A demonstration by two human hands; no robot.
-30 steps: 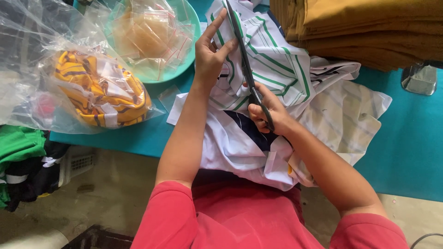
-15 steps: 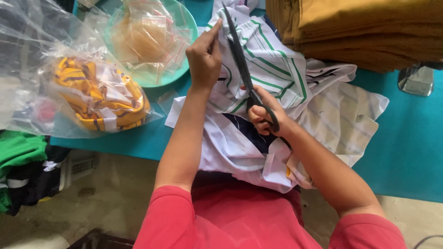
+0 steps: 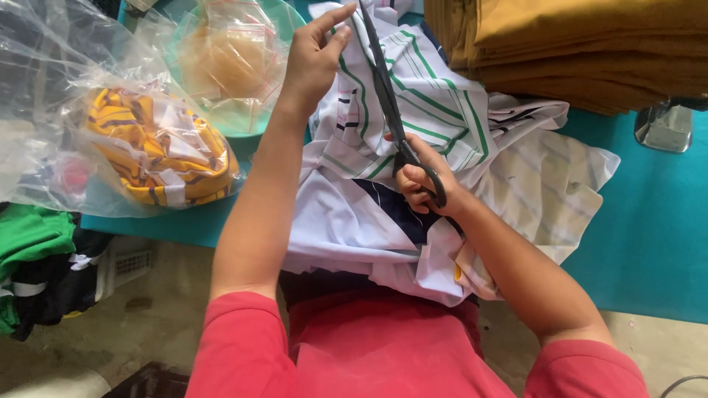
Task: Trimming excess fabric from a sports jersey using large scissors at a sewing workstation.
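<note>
A white garment with green and navy stripes (image 3: 413, 147) lies bunched on the teal table (image 3: 649, 243) and hangs over its near edge. My right hand (image 3: 420, 184) grips the handles of long dark scissors (image 3: 383, 88), whose blades point away from me along the cloth. My left hand (image 3: 313, 59) pinches a raised fold of the striped cloth beside the blade tips, fingers partly spread.
Clear plastic bags (image 3: 88, 96) hold a yellow striped garment (image 3: 162, 151) at the left. A green bowl (image 3: 236, 66) holds small plastic pouches. Stacked mustard fabric (image 3: 582, 44) sits at the back right, a metal machine foot (image 3: 664, 125) beside it. Green and black clothes (image 3: 33, 258) lie lower left.
My left hand has lifted the fold higher and farther from me, and the scissors have moved forward along the cloth with it.
</note>
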